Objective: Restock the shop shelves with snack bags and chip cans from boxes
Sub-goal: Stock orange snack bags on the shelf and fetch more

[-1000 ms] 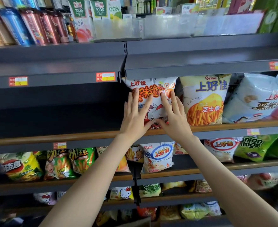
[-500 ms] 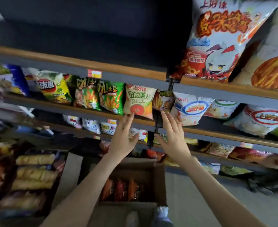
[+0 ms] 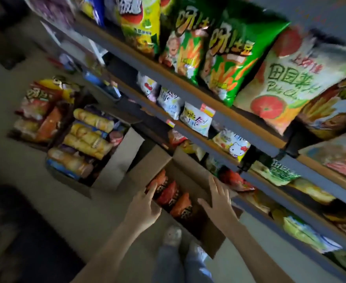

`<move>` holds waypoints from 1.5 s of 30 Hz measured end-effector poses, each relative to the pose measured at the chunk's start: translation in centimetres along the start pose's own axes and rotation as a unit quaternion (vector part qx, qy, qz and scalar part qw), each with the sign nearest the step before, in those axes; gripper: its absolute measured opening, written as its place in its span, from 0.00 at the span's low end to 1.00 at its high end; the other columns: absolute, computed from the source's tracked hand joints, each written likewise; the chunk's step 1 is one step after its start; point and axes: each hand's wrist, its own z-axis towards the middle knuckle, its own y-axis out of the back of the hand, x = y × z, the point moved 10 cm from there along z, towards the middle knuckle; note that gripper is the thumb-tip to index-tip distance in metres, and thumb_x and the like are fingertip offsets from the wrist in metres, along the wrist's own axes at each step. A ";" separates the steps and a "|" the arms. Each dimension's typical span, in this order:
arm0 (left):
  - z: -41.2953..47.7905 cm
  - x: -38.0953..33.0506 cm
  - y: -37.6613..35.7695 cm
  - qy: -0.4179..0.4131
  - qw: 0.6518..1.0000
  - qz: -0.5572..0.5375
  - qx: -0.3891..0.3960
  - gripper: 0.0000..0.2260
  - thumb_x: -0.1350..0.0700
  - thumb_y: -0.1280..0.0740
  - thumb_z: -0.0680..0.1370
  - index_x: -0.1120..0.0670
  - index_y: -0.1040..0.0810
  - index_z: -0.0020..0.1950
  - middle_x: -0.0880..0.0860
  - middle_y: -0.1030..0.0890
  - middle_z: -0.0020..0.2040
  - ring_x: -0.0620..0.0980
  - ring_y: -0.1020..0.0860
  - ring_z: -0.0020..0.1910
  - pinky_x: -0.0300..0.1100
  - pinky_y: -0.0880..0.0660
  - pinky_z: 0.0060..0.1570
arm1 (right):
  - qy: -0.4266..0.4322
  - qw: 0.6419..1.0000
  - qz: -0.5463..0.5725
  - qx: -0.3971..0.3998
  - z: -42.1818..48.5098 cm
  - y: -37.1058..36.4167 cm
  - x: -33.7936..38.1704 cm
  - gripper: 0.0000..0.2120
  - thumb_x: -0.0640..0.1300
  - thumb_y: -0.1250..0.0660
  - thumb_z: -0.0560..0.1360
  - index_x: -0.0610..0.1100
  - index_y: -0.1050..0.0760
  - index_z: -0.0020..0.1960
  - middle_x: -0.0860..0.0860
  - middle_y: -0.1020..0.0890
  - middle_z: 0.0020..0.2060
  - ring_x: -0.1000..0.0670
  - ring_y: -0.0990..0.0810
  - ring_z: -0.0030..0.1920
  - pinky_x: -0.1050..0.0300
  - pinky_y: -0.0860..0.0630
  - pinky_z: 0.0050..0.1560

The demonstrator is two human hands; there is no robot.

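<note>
Snack bags [image 3: 169, 196] — between outstretched fingers [image 3: 217, 187]

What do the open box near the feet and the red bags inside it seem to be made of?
Open box: apparently cardboard, matte brown, with flat folded flaps. Red bags: probably printed plastic film, slightly glossy; blur hides the detail.

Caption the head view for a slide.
Left hand and right hand, both open, hover above orange snack bags in a cardboard box beside stocked shelves.

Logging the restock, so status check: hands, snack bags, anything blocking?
Left hand, right hand open, empty, at the cardboard box. Red snack bags inside, none gripped. Nothing blocking.
</note>
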 end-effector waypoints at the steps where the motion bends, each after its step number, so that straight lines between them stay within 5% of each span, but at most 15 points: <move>1: 1.2 0.6 -1.5 0.002 1.000 0.003 -0.001 0.35 0.46 0.34 0.78 0.47 0.48 0.80 0.54 0.32 0.73 0.53 0.33 0.71 0.43 0.33 0.67 | -0.002 1.000 0.001 0.019 1.2 -2.2 -1.3 0.40 0.52 0.38 0.80 0.51 0.64 0.78 0.50 0.47 0.78 0.43 0.48 0.76 0.44 0.43 0.74; 9: 16.3 -0.5 -15.4 -0.080 0.995 -0.064 0.003 0.37 0.48 0.34 0.79 0.46 0.55 0.80 0.53 0.34 0.73 0.52 0.36 0.73 0.43 0.36 0.69 | -0.031 0.990 -0.033 0.134 12.1 -21.5 -13.4 0.45 0.50 0.32 0.76 0.50 0.62 0.78 0.48 0.47 0.77 0.46 0.48 0.76 0.52 0.46 0.74; 14: 21.4 8.4 -28.4 0.014 0.989 0.049 0.141 0.54 0.39 0.27 0.71 0.45 0.69 0.77 0.57 0.53 0.79 0.58 0.53 0.78 0.58 0.47 0.75 | -0.081 0.984 0.018 0.160 17.4 -30.4 -19.7 0.49 0.47 0.27 0.73 0.49 0.61 0.79 0.43 0.44 0.76 0.44 0.47 0.74 0.48 0.43 0.72; 18: 19.3 15.7 -35.1 0.038 0.970 0.143 0.193 0.59 0.27 0.33 0.67 0.47 0.79 0.72 0.59 0.61 0.79 0.58 0.62 0.78 0.59 0.61 0.74 | -0.187 0.965 0.107 0.151 21.1 -36.0 -24.5 0.41 0.59 0.32 0.73 0.46 0.46 0.78 0.43 0.35 0.73 0.42 0.37 0.74 0.44 0.38 0.72; 21: 17.5 17.8 -36.9 0.006 0.982 0.137 0.126 0.60 0.24 0.36 0.64 0.46 0.79 0.71 0.59 0.58 0.80 0.56 0.61 0.78 0.57 0.69 0.71 | -0.212 0.962 0.130 0.116 22.7 -38.3 -26.5 0.28 0.53 0.36 0.79 0.43 0.37 0.75 0.44 0.28 0.68 0.43 0.29 0.68 0.45 0.34 0.69; 24: 17.6 17.8 -36.4 0.002 0.993 0.110 0.030 0.57 0.21 0.42 0.61 0.48 0.63 0.78 0.60 0.45 0.79 0.57 0.48 0.79 0.58 0.61 0.73 | -0.212 0.963 0.150 0.069 23.2 -38.2 -27.0 0.19 0.49 0.37 0.80 0.43 0.30 0.68 0.47 0.23 0.59 0.47 0.26 0.61 0.47 0.30 0.65; 29: 18.9 16.4 -36.2 0.035 0.997 0.046 0.048 0.58 0.23 0.38 0.64 0.43 0.78 0.71 0.55 0.59 0.80 0.53 0.62 0.79 0.56 0.67 0.74 | -0.219 0.950 0.224 -0.002 22.5 -35.7 -27.2 0.04 0.43 0.36 0.78 0.45 0.23 0.50 0.48 0.19 0.44 0.49 0.23 0.47 0.52 0.27 0.52; 33: 19.6 15.1 -35.1 0.013 0.993 -0.109 0.043 0.59 0.28 0.30 0.63 0.42 0.70 0.74 0.49 0.55 0.80 0.48 0.60 0.79 0.53 0.60 0.77 | -0.201 0.935 0.290 -0.040 21.8 -31.2 -23.9 0.09 0.41 0.36 0.78 0.49 0.23 0.40 0.57 0.22 0.32 0.55 0.25 0.38 0.56 0.29 0.42; 36: 19.8 15.1 -32.6 0.018 0.951 -0.309 -0.002 0.58 0.40 0.20 0.60 0.35 0.60 0.74 0.36 0.53 0.76 0.43 0.54 0.78 0.51 0.48 0.77 | -0.199 0.900 0.382 -0.065 21.8 -27.3 -21.2 0.10 0.39 0.38 0.80 0.47 0.25 0.40 0.59 0.27 0.24 0.60 0.31 0.27 0.62 0.33 0.32; 38: 19.8 15.1 -30.2 0.015 0.927 -0.372 -0.042 0.57 0.41 0.19 0.58 0.28 0.58 0.72 0.29 0.52 0.73 0.45 0.51 0.78 0.50 0.44 0.76 | -0.211 0.854 0.473 -0.048 22.1 -25.7 -19.1 0.10 0.39 0.39 0.80 0.46 0.26 0.42 0.57 0.27 0.24 0.60 0.29 0.26 0.63 0.32 0.28; 42: 20.6 14.9 -24.9 -0.022 0.899 -0.423 -0.112 0.52 0.36 0.20 0.59 0.40 0.46 0.75 0.53 0.39 0.74 0.54 0.36 0.74 0.55 0.29 0.67 | -0.203 0.788 0.579 0.050 23.5 -25.0 -13.0 0.07 0.40 0.42 0.81 0.44 0.26 0.48 0.52 0.18 0.35 0.56 0.19 0.35 0.61 0.21 0.34; 45: 21.4 15.7 -21.2 -0.022 0.880 -0.453 -0.143 0.46 0.38 0.20 0.60 0.37 0.42 0.72 0.50 0.30 0.70 0.49 0.27 0.68 0.48 0.25 0.62 | -0.206 0.773 0.595 0.080 24.8 -25.0 -9.6 0.08 0.43 0.43 0.81 0.46 0.26 0.48 0.53 0.16 0.35 0.56 0.17 0.36 0.62 0.20 0.34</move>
